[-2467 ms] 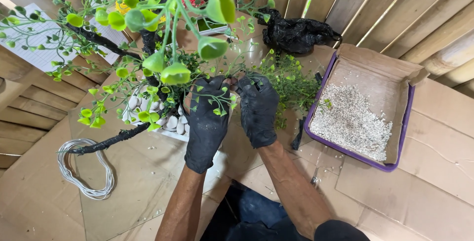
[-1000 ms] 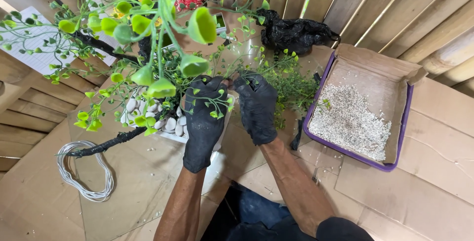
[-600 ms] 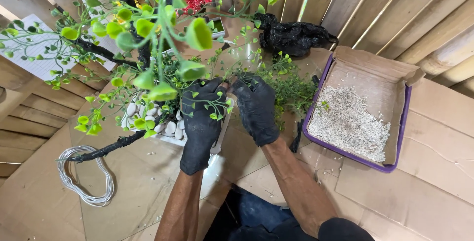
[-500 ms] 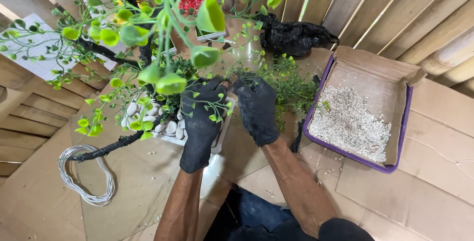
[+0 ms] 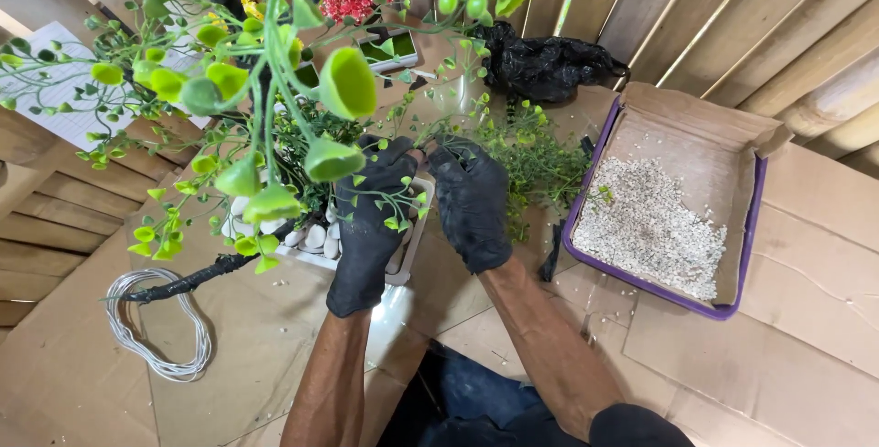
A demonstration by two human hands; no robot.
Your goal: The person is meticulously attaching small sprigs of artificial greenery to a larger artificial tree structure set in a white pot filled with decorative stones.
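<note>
Both hands wear black gloves and work side by side at the base of an artificial plant [image 5: 275, 108] with green leaves and dark branches. The left hand [image 5: 371, 223] rests on the rim of a white pot [image 5: 414, 227] filled with white stones [image 5: 307, 236]; its grip is curled around thin green stems [image 5: 394, 204], apparently grasping them, though leaves partly cover the fingers. The right hand [image 5: 474, 204] sits just beside it, fingers bent on the same stems at the pot's far edge; whether that grip is clenched cannot be told.

The pot stands on a cardboard-covered table [image 5: 806, 337]. A coil of white wire [image 5: 156, 337] lies to the left. A purple-edged box [image 5: 659, 200] holding pale gravel [image 5: 641, 223] lies to the right, with a black plastic bag [image 5: 540, 62] beyond.
</note>
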